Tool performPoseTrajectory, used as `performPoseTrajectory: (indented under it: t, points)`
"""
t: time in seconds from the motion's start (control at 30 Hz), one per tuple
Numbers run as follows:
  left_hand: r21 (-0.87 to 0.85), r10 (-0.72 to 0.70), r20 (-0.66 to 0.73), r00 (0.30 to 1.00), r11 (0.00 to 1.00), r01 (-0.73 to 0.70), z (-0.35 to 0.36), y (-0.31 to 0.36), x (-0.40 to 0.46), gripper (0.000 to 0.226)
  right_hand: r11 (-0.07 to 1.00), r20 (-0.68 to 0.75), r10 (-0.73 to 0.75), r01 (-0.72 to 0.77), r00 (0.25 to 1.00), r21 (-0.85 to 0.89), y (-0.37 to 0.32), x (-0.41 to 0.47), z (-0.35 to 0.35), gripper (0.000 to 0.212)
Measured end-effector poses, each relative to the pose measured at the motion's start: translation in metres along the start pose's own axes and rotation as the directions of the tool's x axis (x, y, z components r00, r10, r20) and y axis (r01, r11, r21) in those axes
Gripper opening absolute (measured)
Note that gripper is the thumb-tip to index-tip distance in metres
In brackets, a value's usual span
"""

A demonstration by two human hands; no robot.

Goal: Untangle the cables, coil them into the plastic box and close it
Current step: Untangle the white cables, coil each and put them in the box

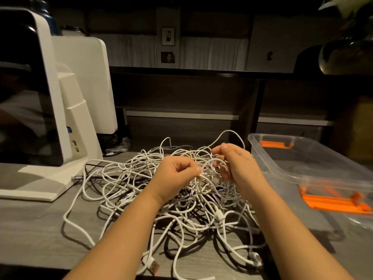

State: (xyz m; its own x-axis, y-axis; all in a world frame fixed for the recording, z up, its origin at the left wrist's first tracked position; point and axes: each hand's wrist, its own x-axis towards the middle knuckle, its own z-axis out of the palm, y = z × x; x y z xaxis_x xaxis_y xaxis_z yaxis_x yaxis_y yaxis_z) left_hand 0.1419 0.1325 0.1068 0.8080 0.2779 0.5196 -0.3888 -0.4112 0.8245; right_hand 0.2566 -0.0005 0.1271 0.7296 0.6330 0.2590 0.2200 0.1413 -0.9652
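Hands over tangled heap of white and black cables (161, 199) on grey desk (36, 229) | left hand (175, 176) pinches one strand, right hand (236, 164) hooks a loop, likely prising them apart | clear plastic box with orange latches (314, 168) waits open, beside the heap

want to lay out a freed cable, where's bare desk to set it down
Bare desk lies near-left, between the white stand and the cable pile. The pile crowds the middle under both hands; the plastic box fills the right.
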Motion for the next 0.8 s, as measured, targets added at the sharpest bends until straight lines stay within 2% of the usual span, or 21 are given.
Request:
performPoseTrajectory:
  t: [0.07, 0.13, 0.2, 0.3, 0.37, 0.43, 0.5, 0.57, 0.67, 0.73, 0.8]
  points:
    - [0.067, 0.010, -0.043, 0.999, 0.998, -0.007, 0.002, -0.003, 0.001, 0.022, 0.999, 0.072, -0.040, 0.037, 0.997, 0.037, -0.001, -0.003, -0.003, 0.038]
    - [0.122, 0.046, -0.112, 0.993, 0.992, -0.032, 0.002, -0.008, 0.003, 0.022, 0.987, 0.096, -0.144, 0.150, 0.985, -0.058, 0.000, -0.006, -0.004, 0.031]
    - [0.159, 0.074, -0.168, 0.983, 0.986, -0.047, 0.003, -0.009, 0.003, 0.024, 0.947, 0.022, -0.228, 0.228, 0.973, -0.225, 0.004, -0.004, -0.003, 0.024]
    - [0.208, 0.063, -0.204, 0.977, 0.978, -0.020, 0.004, -0.006, 0.004, 0.022, 0.881, -0.106, -0.326, 0.261, 0.939, -0.394, 0.008, 0.002, -0.002, 0.014]
    - [0.247, 0.062, -0.223, 0.973, 0.969, -0.006, 0.005, -0.006, 0.003, 0.023, 0.772, -0.112, -0.460, 0.334, 0.881, -0.541, 0.009, 0.002, -0.002, 0.012]
    - [0.314, 0.078, -0.274, 0.959, 0.949, 0.012, 0.003, -0.010, 0.004, 0.023, 0.619, -0.050, -0.603, 0.427, 0.796, -0.659, 0.008, 0.002, -0.004, 0.018]
    - [0.330, 0.082, -0.361, 0.929, 0.943, 0.045, 0.000, -0.014, 0.006, 0.025, 0.524, 0.046, -0.684, 0.534, 0.728, -0.664, 0.005, -0.001, -0.004, 0.018]
    - [0.304, 0.068, -0.458, 0.886, 0.949, 0.085, -0.003, -0.016, 0.009, 0.029, 0.538, 0.127, -0.680, 0.610, 0.722, -0.582, 0.002, -0.006, -0.004, 0.012]
    - [0.276, 0.042, -0.543, 0.839, 0.952, 0.131, -0.006, -0.017, 0.013, 0.031, 0.714, 0.232, -0.512, 0.560, 0.827, -0.420, -0.004, -0.013, -0.003, 0.020]
    - [0.274, 0.026, -0.550, 0.835, 0.950, 0.151, -0.007, -0.019, 0.013, 0.031, 0.752, 0.332, -0.338, 0.465, 0.880, -0.467, -0.005, -0.015, -0.003, 0.027]
    - [0.214, -0.010, -0.541, 0.841, 0.965, 0.149, -0.005, -0.018, 0.012, 0.032, 0.696, 0.349, -0.259, 0.424, 0.901, -0.579, -0.004, -0.014, -0.004, 0.026]
